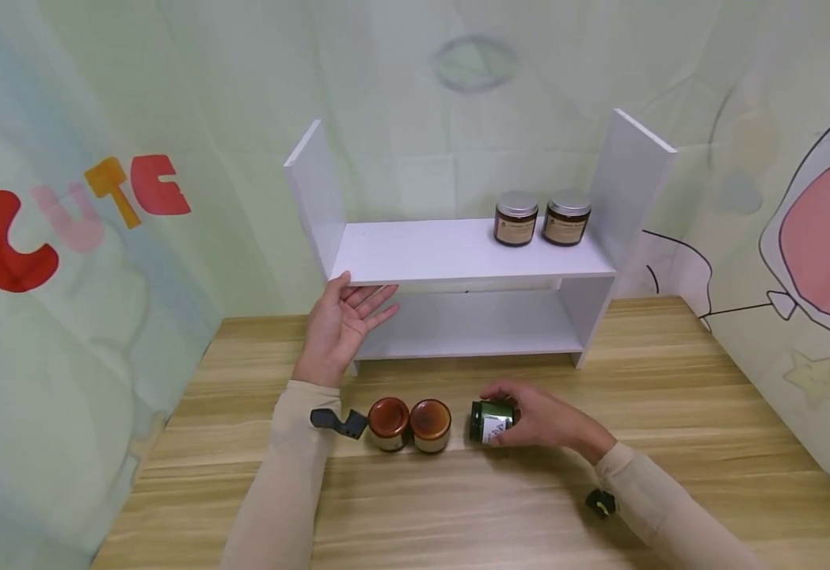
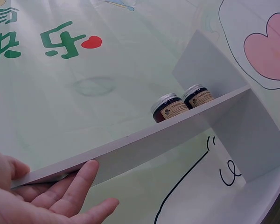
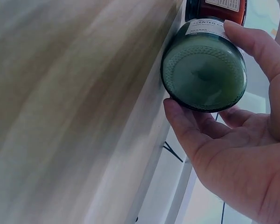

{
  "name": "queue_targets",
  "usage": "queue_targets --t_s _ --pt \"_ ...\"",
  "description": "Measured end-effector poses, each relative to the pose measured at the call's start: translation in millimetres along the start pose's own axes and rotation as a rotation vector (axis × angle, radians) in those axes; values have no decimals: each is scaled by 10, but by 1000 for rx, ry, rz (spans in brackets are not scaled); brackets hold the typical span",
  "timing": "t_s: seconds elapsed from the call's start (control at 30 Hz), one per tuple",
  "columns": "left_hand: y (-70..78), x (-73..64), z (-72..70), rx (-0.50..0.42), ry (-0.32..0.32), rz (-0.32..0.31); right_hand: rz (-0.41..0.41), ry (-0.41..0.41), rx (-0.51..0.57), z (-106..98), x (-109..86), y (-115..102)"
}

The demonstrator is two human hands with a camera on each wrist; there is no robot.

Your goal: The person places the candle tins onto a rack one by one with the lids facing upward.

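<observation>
My right hand [image 1: 546,419] grips a green glass scented-candle jar [image 3: 203,77] by its sides, thumb on the white label. The jar is tipped on its side, close over the wooden table, its base facing the right wrist camera. My left hand [image 1: 340,324] holds the front edge of the white two-tier shelf [image 1: 422,249] near its left end. In the left wrist view, the thumb lies above the board and the fingers [image 2: 77,186] reach under it. Two amber candle jars [image 1: 389,419] [image 1: 431,423] stand side by side on the table between my hands.
Two dark jars with silver lids [image 1: 515,218] [image 1: 566,218] stand at the right end of the upper board, by the upright side panel [image 1: 632,182]. A printed cloth backdrop [image 1: 401,95] hangs behind and beside the wooden table [image 1: 500,507].
</observation>
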State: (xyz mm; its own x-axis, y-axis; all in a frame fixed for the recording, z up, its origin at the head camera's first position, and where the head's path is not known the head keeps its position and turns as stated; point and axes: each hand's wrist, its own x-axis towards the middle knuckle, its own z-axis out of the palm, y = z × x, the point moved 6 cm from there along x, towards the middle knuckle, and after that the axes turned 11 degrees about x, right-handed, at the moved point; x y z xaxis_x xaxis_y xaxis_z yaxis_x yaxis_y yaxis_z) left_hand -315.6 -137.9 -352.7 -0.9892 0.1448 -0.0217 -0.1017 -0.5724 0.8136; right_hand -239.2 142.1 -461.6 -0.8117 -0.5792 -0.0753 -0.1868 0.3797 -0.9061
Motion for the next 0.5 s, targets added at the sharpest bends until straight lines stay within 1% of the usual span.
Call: queue_targets --t_s 0.1,0.23,0.4,0.5 --pt "-7 4 -15 -5 5 0 -17 -18 -42 6 28 -34" --pt "-15 10 -28 -12 4 -1 -19 -62 -83 15 66 -73" --pt "-8 17 -19 -18 -7 1 -17 -112 -133 15 110 -115" --pt "-4 15 -21 -12 -4 5 -1 -133 -157 23 138 -127"
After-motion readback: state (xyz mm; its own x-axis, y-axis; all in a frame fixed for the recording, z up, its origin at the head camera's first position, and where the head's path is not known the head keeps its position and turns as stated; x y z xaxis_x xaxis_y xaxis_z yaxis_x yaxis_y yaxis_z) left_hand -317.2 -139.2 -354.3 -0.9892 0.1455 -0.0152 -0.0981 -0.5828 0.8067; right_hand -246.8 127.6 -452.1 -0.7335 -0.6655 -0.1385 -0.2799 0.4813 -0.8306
